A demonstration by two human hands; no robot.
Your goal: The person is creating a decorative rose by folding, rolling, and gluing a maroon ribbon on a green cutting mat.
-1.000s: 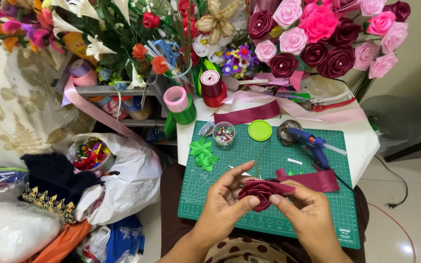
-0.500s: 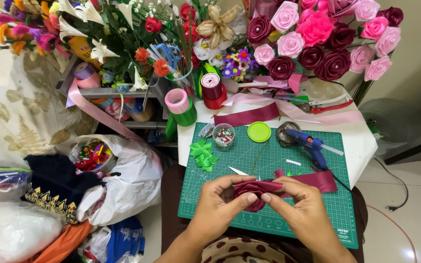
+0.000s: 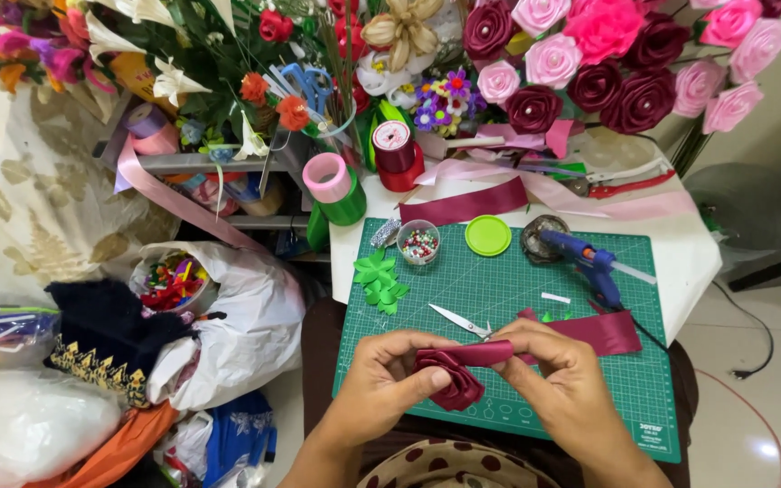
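Both hands have closed in since a second ago: left hand (image 3: 381, 366) pinches the maroon ribbon rose (image 3: 449, 378), right hand (image 3: 553, 361) grips its ribbon tail (image 3: 609, 333) trailing rightward across the green cutting mat (image 3: 499, 280).

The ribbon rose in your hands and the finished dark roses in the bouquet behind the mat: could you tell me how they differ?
The ribbon rose is held by the left hand and right hand; the bouquet roses stand untouched. The held one trails a loose ribbon tail across the cutting mat; the bouquet ones show none. Both are maroon spirals.
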